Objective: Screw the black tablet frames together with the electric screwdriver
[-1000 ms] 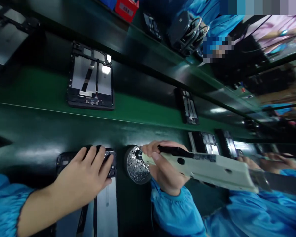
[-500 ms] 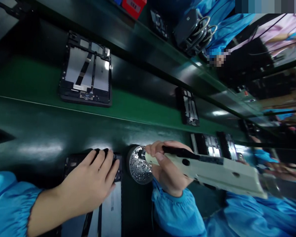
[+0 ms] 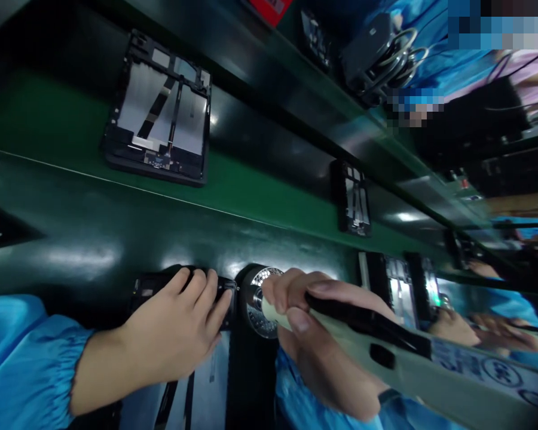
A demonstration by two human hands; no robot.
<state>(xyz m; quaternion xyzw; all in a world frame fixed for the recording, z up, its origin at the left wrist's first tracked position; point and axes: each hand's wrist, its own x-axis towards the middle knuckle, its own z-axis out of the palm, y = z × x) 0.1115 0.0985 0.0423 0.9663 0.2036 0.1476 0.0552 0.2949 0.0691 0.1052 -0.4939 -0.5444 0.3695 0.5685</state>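
Observation:
My left hand (image 3: 174, 322) lies over the upper part of a black-framed tablet casing (image 3: 208, 382), fingers slightly apart and reaching toward its far edge. The fingertips partly disappear behind that edge. My right hand (image 3: 305, 322) is wrapped round a pale electric screwdriver (image 3: 354, 340) with a black lever and a label. Its front end points left into a round metal dish (image 3: 251, 319) of small shiny screws, just right of the casing. My fingers cover part of the dish, and the bit's tip cannot be made out clearly.
Beyond the work surface, a green conveyor (image 3: 251, 197) carries an open tablet casing (image 3: 156, 113) and a smaller-looking one (image 3: 354, 197) farther right. More casings (image 3: 399, 286) stand at right, near a co-worker's hand (image 3: 452, 325). A dark cable-wrapped device (image 3: 372, 54) sits on the upper shelf.
My right hand and the screwdriver appear larger, with the screwdriver's rear end now nearer the camera and lower. The view has shifted slightly. My left hand stays on the casing.

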